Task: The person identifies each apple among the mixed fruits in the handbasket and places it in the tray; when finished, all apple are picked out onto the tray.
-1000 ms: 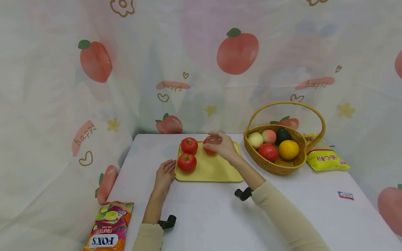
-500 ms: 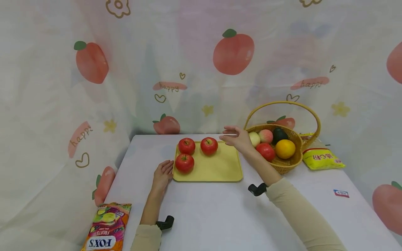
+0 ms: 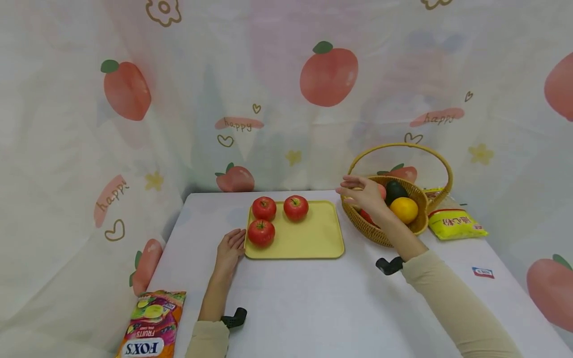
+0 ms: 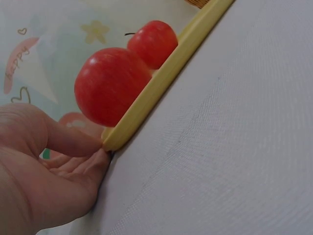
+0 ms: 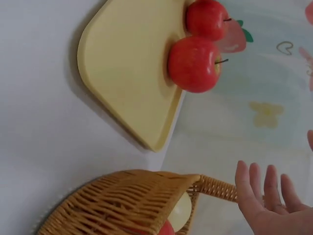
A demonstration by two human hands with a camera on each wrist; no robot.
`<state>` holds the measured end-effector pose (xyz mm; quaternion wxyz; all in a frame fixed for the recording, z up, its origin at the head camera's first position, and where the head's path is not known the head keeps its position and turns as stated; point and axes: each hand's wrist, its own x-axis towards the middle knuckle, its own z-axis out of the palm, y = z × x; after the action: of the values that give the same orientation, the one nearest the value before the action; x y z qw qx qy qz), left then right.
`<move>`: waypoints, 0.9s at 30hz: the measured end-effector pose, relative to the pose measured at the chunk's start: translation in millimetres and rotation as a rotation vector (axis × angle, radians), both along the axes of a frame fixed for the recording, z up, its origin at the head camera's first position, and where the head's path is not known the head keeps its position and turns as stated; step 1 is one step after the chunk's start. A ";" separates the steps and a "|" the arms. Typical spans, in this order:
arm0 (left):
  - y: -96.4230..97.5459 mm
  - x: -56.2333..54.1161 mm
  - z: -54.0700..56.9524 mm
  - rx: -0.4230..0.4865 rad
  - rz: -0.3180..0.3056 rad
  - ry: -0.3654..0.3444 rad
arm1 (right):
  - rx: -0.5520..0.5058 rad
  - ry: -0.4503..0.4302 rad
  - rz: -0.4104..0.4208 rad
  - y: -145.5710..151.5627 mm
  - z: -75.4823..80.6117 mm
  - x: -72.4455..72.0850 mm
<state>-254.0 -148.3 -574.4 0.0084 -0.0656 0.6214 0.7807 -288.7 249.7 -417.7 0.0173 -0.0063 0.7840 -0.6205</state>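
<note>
My left hand [image 3: 229, 250] rests against the left edge of a yellow tray [image 3: 313, 233], fingers fairly straight; in the left wrist view its fingertips meet the tray's corner. Three red apples sit on the tray: one at the back left [image 3: 264, 208], one at the front left [image 3: 261, 233] and one at the back middle [image 3: 296, 208]. Over the left side of a wicker basket [image 3: 371, 234], my right hand [image 3: 369, 196] hovers with loosely bent, spread fingers, holding nothing. The basket holds an orange [image 3: 404, 210], a dark green fruit [image 3: 396, 191] and others partly hidden behind the hand.
A yellow food packet [image 3: 456, 226] lies right of the basket, whose tall handle [image 3: 412, 145] arches above it. A Fox's candy bag [image 3: 152, 323] lies at the front left. A small label [image 3: 483, 272] is on the white table at right. Printed cloth hangs behind.
My right hand has left the back-middle apple on the tray and moved right to above the basket. My left hand has stayed at the tray's edge; the head view has shifted slightly.
</note>
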 end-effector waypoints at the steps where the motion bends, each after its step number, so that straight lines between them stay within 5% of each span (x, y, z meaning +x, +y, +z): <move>1: 0.1 0.1 0.2 -0.001 0.002 0.003 | 0.005 0.003 -0.003 3.8 1.1 1.0; 10: -0.8 2.0 0.9 0.002 0.000 0.005 | 0.057 -0.008 -0.038 34.7 4.3 1.6; 18: 1.1 1.1 0.8 -0.006 0.005 0.000 | 0.224 -0.046 -0.047 56.8 13.9 6.5; 27: 1.1 0.7 0.8 0.002 0.007 0.003 | 0.303 -0.182 0.007 88.8 7.7 -3.0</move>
<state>-253.2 -147.2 -573.6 0.0050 -0.0666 0.6206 0.7813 -291.7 338.5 -410.0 0.0911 0.0498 0.8637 -0.4933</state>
